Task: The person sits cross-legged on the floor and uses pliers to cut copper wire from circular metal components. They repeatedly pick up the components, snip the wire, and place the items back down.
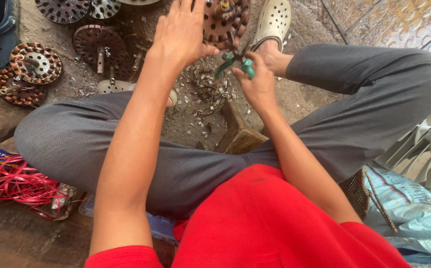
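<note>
**Two hands at a copper-wound motor stator, seen from above**

Head view: the person sits low on the bare dirt floor (305, 99) with knees spread, in grey trousers and a red shirt. The left hand (183, 32) lies spread, palm down, over the round copper-wound motor stator (228, 20) at the top middle of the picture; its fingers cover the stator's left part and the thumb points toward the other hand. This grip is flat on the stator rather than curled round it, so whether it truly clasps the stator cannot be told. The right hand (257, 82) is clamped on the green-handled pliers (235, 62), whose handles stick out from the fist toward the left and whose nose points up to the stator's lower edge. Whether the nose touches the winding is too small to tell.

Below the two hands, short snipped bits of wire and pale scraps (205, 94) lie scattered on the floor. A wooden block (237, 131) stands between the legs. A perforated cream clog (274, 21) sits on the foot just right of the stator. More wound stators and slotted dark metal discs (29, 69) lie at the upper left, well apart from the hands. A tangle of red plastic strapping (16, 181) lies at the left edge.
</note>
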